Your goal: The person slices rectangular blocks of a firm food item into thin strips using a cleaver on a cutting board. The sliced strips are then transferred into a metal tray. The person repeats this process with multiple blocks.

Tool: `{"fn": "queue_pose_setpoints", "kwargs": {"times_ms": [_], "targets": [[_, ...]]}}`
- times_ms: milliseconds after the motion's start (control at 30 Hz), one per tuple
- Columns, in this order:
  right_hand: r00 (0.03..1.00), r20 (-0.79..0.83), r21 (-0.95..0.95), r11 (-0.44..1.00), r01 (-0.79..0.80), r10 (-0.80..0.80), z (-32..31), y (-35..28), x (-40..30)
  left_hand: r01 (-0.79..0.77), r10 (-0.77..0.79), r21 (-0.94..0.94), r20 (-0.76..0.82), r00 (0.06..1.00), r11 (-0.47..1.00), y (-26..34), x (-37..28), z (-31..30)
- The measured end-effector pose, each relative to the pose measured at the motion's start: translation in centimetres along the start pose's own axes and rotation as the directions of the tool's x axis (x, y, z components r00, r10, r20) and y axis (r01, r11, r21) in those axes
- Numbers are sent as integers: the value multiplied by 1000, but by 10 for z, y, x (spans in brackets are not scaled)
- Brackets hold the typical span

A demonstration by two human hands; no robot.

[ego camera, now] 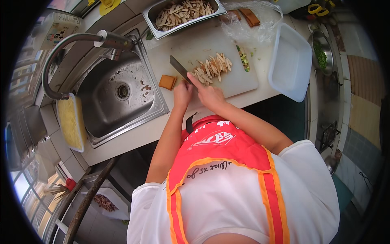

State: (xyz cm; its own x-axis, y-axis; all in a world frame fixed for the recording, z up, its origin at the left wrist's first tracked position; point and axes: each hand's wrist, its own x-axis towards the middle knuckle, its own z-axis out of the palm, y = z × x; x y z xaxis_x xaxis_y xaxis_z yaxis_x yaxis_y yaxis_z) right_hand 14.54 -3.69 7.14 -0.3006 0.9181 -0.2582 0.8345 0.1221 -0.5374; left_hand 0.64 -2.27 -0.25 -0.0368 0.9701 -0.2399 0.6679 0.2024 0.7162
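Note:
My right hand [210, 96] grips a cleaver [179, 67], its index finger stretched along the blade. The blade slants up and to the left over a white cutting board [243, 80]. My left hand [182, 94] is curled close against the blade's left side; whether anything is under its fingers is hidden. Just left of it lies a brown block of what looks like pressed tofu [167, 82]. Pale strips with brown edges [213, 68], apparently sliced tofu, are heaped on the board right of the blade.
A steel sink [103, 113] with a faucet [105, 39] is at left, a tub of yellow shreds [71, 122] on its edge. Behind the board stands a steel pan [149, 18] of strips, beside a plastic bag [265, 26]. At right are a translucent bin [289, 64] and chopped greens [320, 55].

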Motion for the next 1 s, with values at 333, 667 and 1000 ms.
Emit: {"fn": "queue_pose_setpoints", "kwargs": {"times_ms": [333, 667, 1000], "targets": [[999, -43, 107, 994, -15, 20, 4, 8, 1, 16, -16, 68, 1, 1000, 998, 1, 0, 1], [994, 104, 111, 993, -47, 36, -21, 13, -21, 80, -18, 146, -380, 925, 986, -9, 0, -46], [998, 12, 0, 998, -60, 60, -23, 14, -15, -241, 304, 360, -131, 943, 901, 8, -13, -32]]}}
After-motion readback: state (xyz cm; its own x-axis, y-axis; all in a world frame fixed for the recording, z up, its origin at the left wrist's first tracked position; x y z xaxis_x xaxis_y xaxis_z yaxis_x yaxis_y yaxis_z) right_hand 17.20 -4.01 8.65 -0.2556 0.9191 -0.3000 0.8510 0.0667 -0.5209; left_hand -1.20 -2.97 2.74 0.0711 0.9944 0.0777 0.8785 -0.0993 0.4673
